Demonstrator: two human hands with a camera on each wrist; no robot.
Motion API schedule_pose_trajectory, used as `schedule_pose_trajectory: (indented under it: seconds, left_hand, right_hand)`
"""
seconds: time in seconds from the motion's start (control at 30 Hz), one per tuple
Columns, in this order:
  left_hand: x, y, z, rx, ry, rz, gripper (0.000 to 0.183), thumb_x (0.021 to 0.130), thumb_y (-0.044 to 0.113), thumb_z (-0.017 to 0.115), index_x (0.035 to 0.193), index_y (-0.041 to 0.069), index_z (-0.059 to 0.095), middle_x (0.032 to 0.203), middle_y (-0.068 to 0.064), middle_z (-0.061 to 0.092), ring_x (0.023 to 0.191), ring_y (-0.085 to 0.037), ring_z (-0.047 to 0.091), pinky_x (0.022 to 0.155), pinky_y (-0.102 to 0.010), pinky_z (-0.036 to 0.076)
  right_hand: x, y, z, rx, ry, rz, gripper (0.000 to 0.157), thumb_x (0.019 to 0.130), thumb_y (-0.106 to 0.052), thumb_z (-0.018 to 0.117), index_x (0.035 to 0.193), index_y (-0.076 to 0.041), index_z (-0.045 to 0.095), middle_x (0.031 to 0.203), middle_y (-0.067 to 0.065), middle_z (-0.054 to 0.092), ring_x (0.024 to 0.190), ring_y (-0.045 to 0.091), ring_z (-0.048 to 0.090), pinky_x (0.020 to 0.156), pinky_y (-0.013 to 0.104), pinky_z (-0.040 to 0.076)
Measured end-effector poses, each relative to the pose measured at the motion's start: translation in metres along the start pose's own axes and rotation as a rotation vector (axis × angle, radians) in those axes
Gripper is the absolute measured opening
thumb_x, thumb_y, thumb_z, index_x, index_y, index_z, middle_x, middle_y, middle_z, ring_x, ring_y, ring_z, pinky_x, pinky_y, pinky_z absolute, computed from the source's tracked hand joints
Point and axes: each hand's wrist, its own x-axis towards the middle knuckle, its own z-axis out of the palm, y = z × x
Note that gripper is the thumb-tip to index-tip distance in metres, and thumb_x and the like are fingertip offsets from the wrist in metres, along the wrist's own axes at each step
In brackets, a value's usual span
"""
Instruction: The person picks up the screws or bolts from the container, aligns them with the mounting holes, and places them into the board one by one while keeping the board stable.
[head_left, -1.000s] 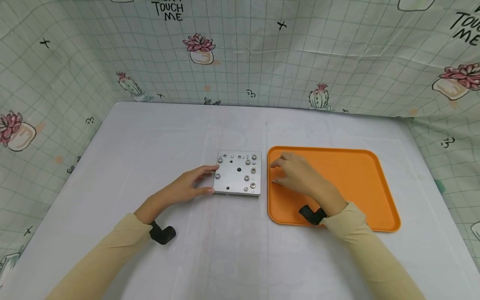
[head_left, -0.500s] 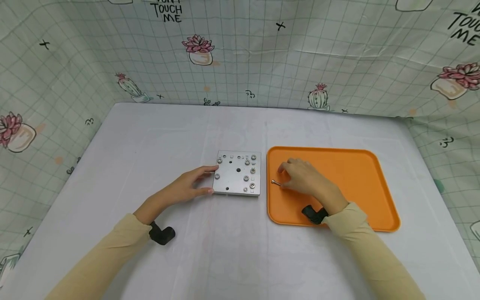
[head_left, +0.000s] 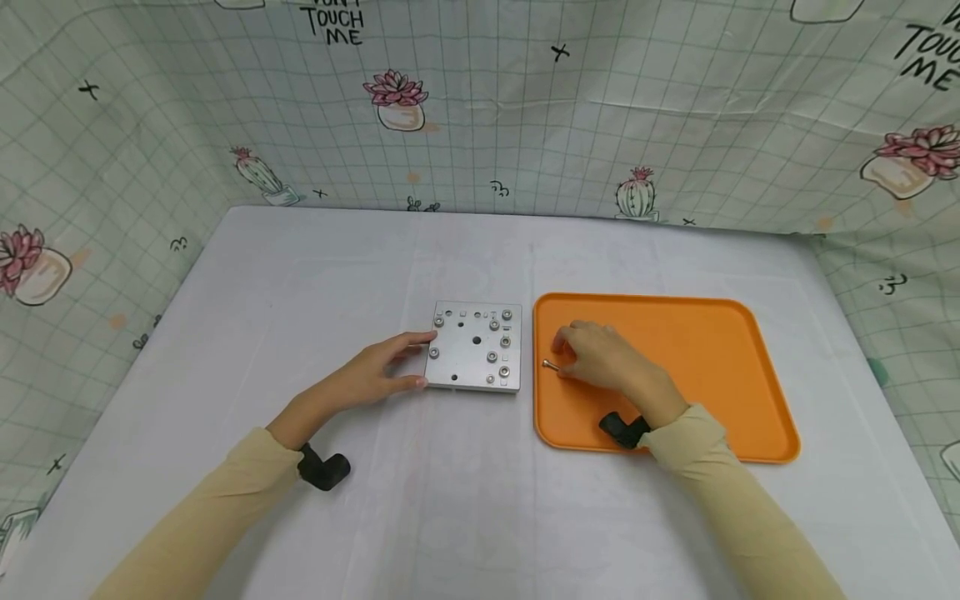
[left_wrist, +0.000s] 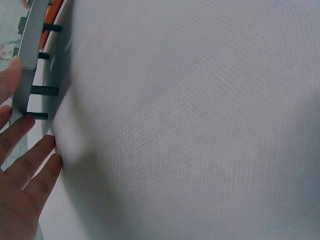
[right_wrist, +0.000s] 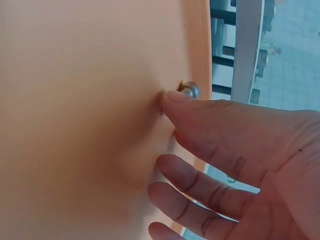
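A square silver metal plate (head_left: 465, 354) with holes and several socket-head bolts lies on the table; in the left wrist view the bolts' threaded shanks stick out beneath it. My left hand (head_left: 375, 371) touches the plate's left edge with thumb and index finger, and its other fingers are straight and spread, as the left wrist view shows. Over the orange tray (head_left: 697, 375), my right hand (head_left: 600, 358) pinches a silver bolt (right_wrist: 191, 90) between thumb and index finger near the tray's left rim. The bolt's head points left, and the fingers hide most of its shank.
The tray stands just right of the plate, with a narrow gap between them. White cloth (head_left: 337, 267) covers the table. A patterned curtain (head_left: 487, 100) hangs behind it and at both sides.
My right hand has drawn back slightly to the right, its fingers have come together, and the bolt's head now shows beside the thumb. The left hand and plate have stayed in place.
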Motion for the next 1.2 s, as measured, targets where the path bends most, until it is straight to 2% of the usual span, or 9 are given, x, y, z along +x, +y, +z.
schedule_pose_trajectory:
  seconds: [0.13,0.3,0.47,0.73,0.9,1.2]
  left_hand:
    - [0.000,-0.001,0.000,-0.001,0.002,-0.002,0.066,0.083,0.017,0.070,0.141,0.013,0.038,0.146,-0.009,0.039,0.130,-0.030,0.043,0.110,-0.047,0.033]
    - [0.001,-0.001,0.000,-0.005,0.001,-0.009,0.065,0.084,0.018,0.070,0.141,0.013,0.039,0.147,-0.007,0.039,0.131,-0.028,0.042,0.112,-0.046,0.032]
    - [0.001,-0.002,0.001,-0.005,-0.001,-0.011,0.065,0.084,0.018,0.069,0.141,0.013,0.039,0.146,-0.007,0.039,0.131,-0.028,0.042,0.112,-0.045,0.032]
    - [0.001,-0.002,0.001,-0.005,0.006,0.008,0.065,0.084,0.018,0.070,0.141,0.012,0.039,0.146,-0.008,0.040,0.130,-0.028,0.042,0.111,-0.045,0.034]
    - [0.002,-0.002,0.000,-0.009,0.000,-0.013,0.065,0.084,0.017,0.069,0.141,0.013,0.039,0.146,-0.006,0.040,0.131,-0.027,0.042,0.111,-0.044,0.033]
    - [0.002,-0.002,0.001,0.003,0.002,-0.005,0.065,0.084,0.017,0.069,0.141,0.012,0.038,0.146,-0.007,0.039,0.131,-0.028,0.042,0.111,-0.046,0.033]
  right_hand:
    - [0.003,-0.003,0.002,0.007,0.003,-0.008,0.026,0.083,-0.019,0.070,0.104,-0.006,0.062,0.097,0.006,0.060,0.092,0.023,0.052,0.091,0.045,0.040]
    - [0.007,-0.008,0.005,0.016,0.001,-0.016,0.021,0.085,-0.019,0.067,0.102,-0.006,0.062,0.090,0.004,0.060,0.083,0.020,0.051,0.083,0.038,0.043]
    - [0.010,-0.012,0.007,-0.005,0.002,-0.033,0.014,0.086,-0.014,0.064,0.098,-0.006,0.062,0.088,0.004,0.062,0.079,0.019,0.051,0.080,0.038,0.042]
    - [0.013,-0.013,0.009,-0.031,0.004,-0.039,0.007,0.087,-0.011,0.063,0.092,-0.007,0.062,0.080,0.004,0.060,0.070,0.017,0.049,0.064,0.026,0.041]
    - [0.011,-0.013,0.008,-0.035,0.020,-0.060,0.004,0.086,-0.009,0.063,0.089,-0.006,0.063,0.079,0.004,0.060,0.069,0.017,0.049,0.063,0.026,0.041]
    - [0.009,-0.012,0.006,-0.010,0.042,-0.072,0.007,0.083,-0.007,0.064,0.090,-0.007,0.065,0.079,0.003,0.061,0.070,0.016,0.050,0.063,0.025,0.042]
